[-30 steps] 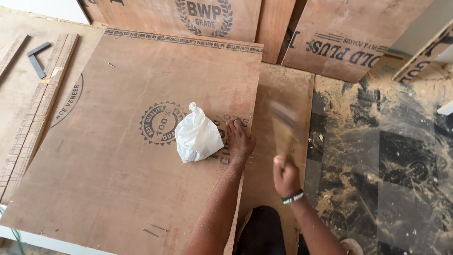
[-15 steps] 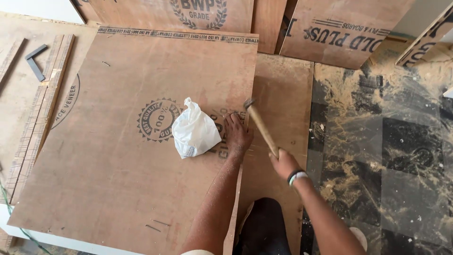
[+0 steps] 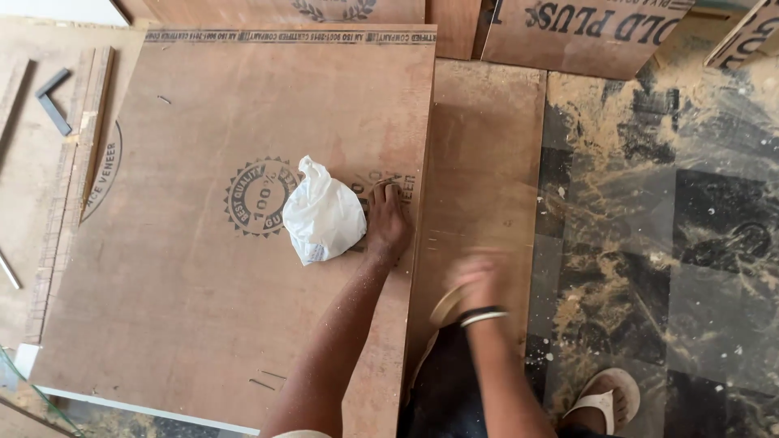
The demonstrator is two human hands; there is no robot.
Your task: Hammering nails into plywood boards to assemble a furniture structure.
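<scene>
Entry: we are pressing our left hand [image 3: 388, 221] flat on the brown plywood sheet [image 3: 203, 268], beside the crumpled white plastic bag [image 3: 324, 212]; right hand [image 3: 479, 280] blurring, grip unreadable. Risk: striking those fingers.

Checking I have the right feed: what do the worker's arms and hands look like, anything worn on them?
Both arms are bare to above the elbow, with no sleeves and no gloves. The left hand wears nothing that shows. The right hand is motion-blurred; at its wrist sit two bands, one dark and one light. The left forearm looks dusted with pale powder. No rings can be made out.
</scene>
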